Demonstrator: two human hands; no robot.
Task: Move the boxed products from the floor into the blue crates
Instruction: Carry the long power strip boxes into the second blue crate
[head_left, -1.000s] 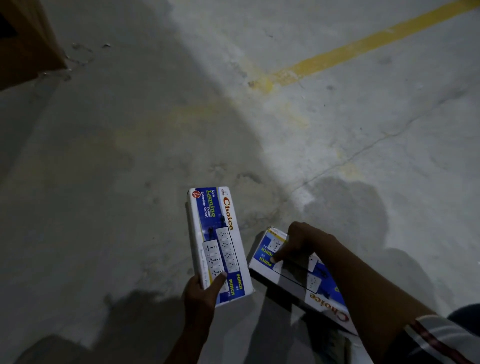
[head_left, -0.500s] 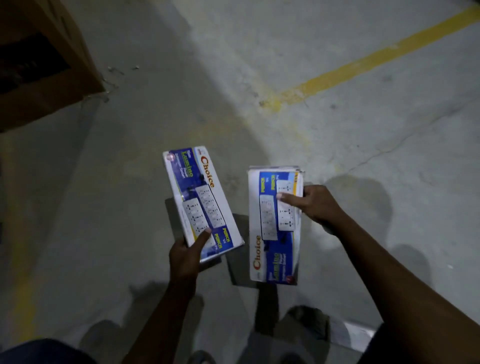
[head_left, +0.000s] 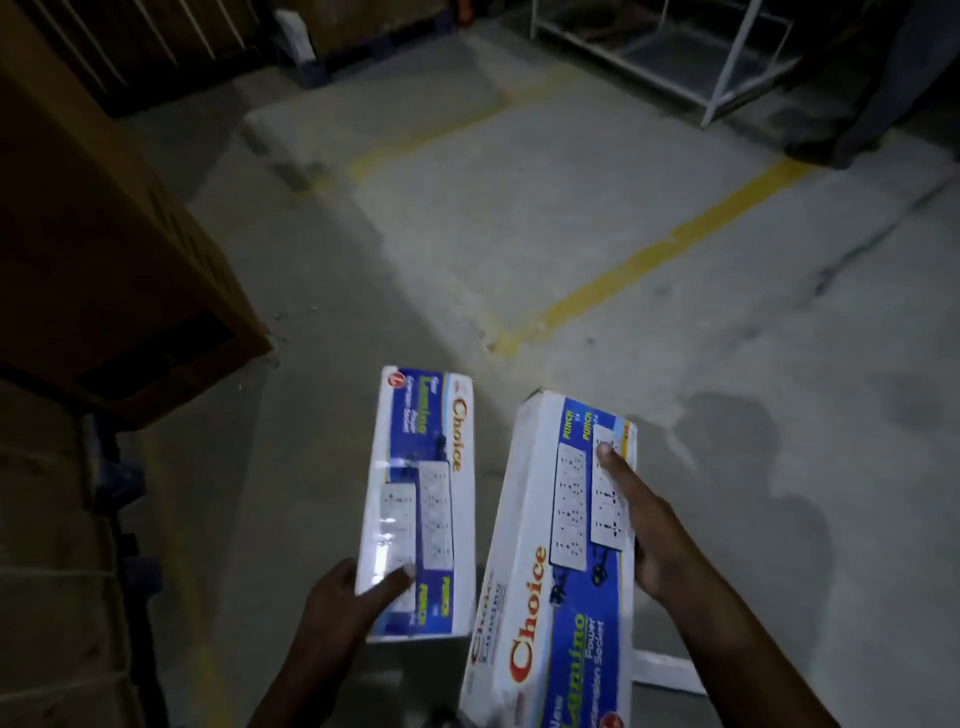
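So both hands were loaded, one extension socket box each. The left hand (head_left: 345, 597) gripped the near end of the left box (head_left: 422, 499) — thumb laid across the printed face, fingers tucked out of sight underneath — which looked like a simple pinch to keep the long box level while carrying. The right hand (head_left: 657, 545) held the right box (head_left: 556, 561) along its right edge, thumb stretched flat up the face and the rest wrapped behind; my guess is the long thumb stopped the box from tipping, since it was grabbed mid-length rather than at an end. Both boxes were off the concrete floor (head_left: 519, 234), side by side and not touching. No blue crates showed anywhere in view, so the drop-off was not yet done. A big cardboard carton (head_left: 119, 249) sat to the left, and a metal rack (head_left: 727, 57) stood at the far end.
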